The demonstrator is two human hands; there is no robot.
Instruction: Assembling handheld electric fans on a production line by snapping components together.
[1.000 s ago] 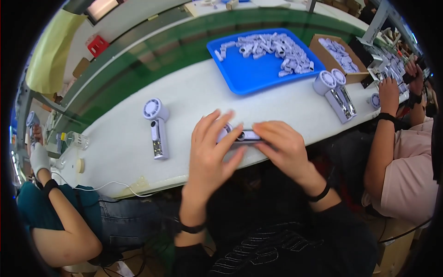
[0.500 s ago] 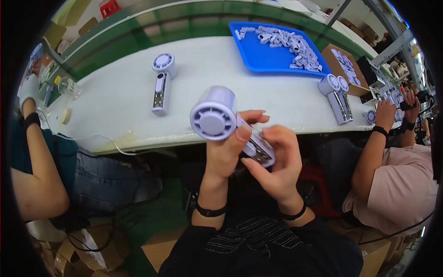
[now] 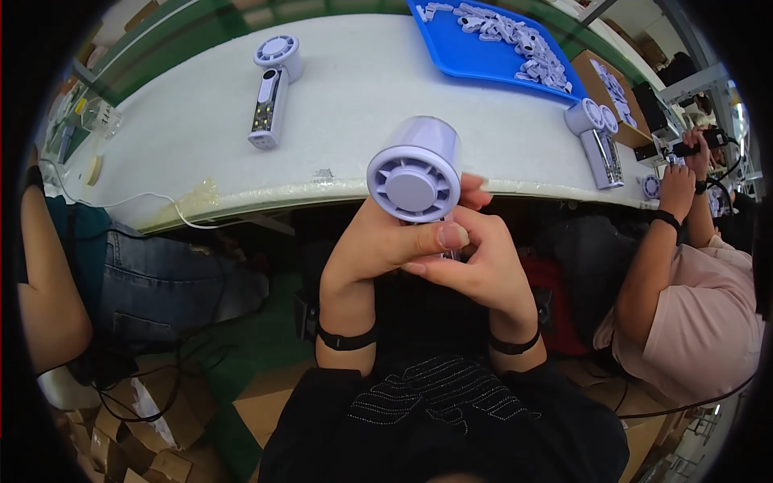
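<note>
A lavender handheld fan [image 3: 414,173] is held up in front of me, its round vented head tilted toward me. My left hand [image 3: 386,241] wraps it just below the head, thumb laid across the front. My right hand [image 3: 487,253] closes round the handle from the other side, and the two hands hide most of that handle. Beyond them on the bench lies a second handheld fan [image 3: 272,92], its handle open at the front with a circuit board showing. Both of my hands are apart from that one.
The white bench [image 3: 354,88] carries a blue tray [image 3: 467,60] of small lavender parts and a cardboard box [image 3: 592,68] of more parts. Two fans [image 3: 600,145] lie at the right, near a co-worker's hands [image 3: 680,181]. At left, a white cable [image 3: 153,196] hangs over the edge.
The held fan has turned so its head faces me more and its handle is now mostly covered. My right hand has closed in beside my left. The whole view has shifted.
</note>
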